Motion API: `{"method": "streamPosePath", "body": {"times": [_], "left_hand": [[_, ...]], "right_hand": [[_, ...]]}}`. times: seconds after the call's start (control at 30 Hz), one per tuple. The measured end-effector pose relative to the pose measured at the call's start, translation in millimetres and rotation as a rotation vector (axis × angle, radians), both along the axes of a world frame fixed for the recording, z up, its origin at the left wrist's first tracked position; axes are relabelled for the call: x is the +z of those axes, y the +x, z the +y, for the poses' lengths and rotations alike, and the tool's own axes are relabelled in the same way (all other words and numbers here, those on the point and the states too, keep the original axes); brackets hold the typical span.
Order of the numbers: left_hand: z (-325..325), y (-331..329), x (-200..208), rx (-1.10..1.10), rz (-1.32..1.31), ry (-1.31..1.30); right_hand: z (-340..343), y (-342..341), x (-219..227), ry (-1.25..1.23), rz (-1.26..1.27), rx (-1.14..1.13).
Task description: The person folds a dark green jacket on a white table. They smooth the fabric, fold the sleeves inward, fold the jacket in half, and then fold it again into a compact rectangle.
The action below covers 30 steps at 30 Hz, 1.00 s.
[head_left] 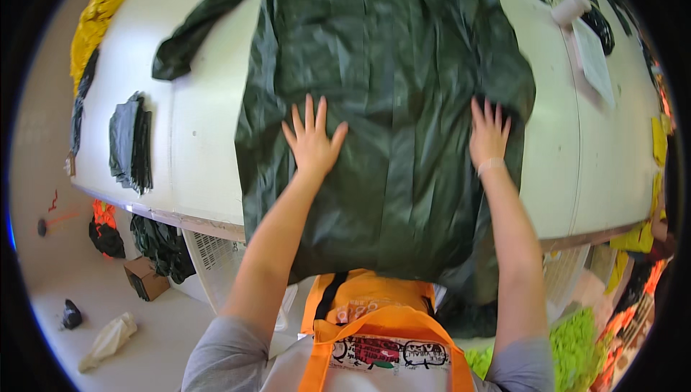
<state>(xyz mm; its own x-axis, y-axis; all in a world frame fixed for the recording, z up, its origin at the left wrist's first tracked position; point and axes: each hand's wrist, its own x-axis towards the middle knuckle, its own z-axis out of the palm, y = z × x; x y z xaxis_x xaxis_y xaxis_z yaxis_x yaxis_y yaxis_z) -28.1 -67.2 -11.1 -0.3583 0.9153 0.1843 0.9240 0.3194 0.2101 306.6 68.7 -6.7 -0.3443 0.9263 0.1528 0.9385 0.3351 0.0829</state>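
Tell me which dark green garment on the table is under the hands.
The large spread-out dark green garment, with the left hand and right hand flat on it; the small folded pile lies untouched at the left.

cardboard box (146,277): brown, floor lower left | paper sheet (594,61): white, table upper right

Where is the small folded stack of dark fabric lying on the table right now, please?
In the head view, the folded dark stack lies near the white table's left edge, left of the dark green garment and well clear of the left hand.
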Motion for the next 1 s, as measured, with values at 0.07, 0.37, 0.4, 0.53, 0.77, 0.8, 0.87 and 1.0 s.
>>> {"method": "streamPosePath", "body": {"times": [0.07,0.37,0.4,0.53,0.77,0.8,0.87,1.0], "left_hand": [[40.8,-10.6,-16.7,-0.005,0.041,0.025],[-46.5,30.6,28.2,-0.444,-0.231,-0.05],[-68.6,40.1,28.1,-0.501,-0.251,-0.112],[-104.8,56.2,20.0,-0.551,-0.24,-0.213],[-104.5,69.0,35.3,-0.535,-0.4,-0.101],[-101.2,70.5,39.6,-0.615,-0.556,-0.062],[-95.7,86.7,52.7,-0.589,-0.908,-0.162],[-81.5,121.6,63.6,-0.197,-1.407,-0.188]], "right_hand": [[32.9,-11.2,-5.1,0.009,0.019,-0.079],[-136.0,-41.9,65.3,-0.332,0.476,0.147],[-153.7,-30.0,59.9,-0.383,0.528,0.091],[-219.8,-5.0,50.3,-0.58,0.728,0.008],[-231.3,-25.9,34.1,-0.577,0.898,0.168],[-226.9,-26.3,34.8,-0.691,0.996,0.024],[-218.8,-22.7,28.9,-0.815,1.215,-0.151],[-197.9,-21.4,57.7,-1.009,1.41,-0.28]]}}
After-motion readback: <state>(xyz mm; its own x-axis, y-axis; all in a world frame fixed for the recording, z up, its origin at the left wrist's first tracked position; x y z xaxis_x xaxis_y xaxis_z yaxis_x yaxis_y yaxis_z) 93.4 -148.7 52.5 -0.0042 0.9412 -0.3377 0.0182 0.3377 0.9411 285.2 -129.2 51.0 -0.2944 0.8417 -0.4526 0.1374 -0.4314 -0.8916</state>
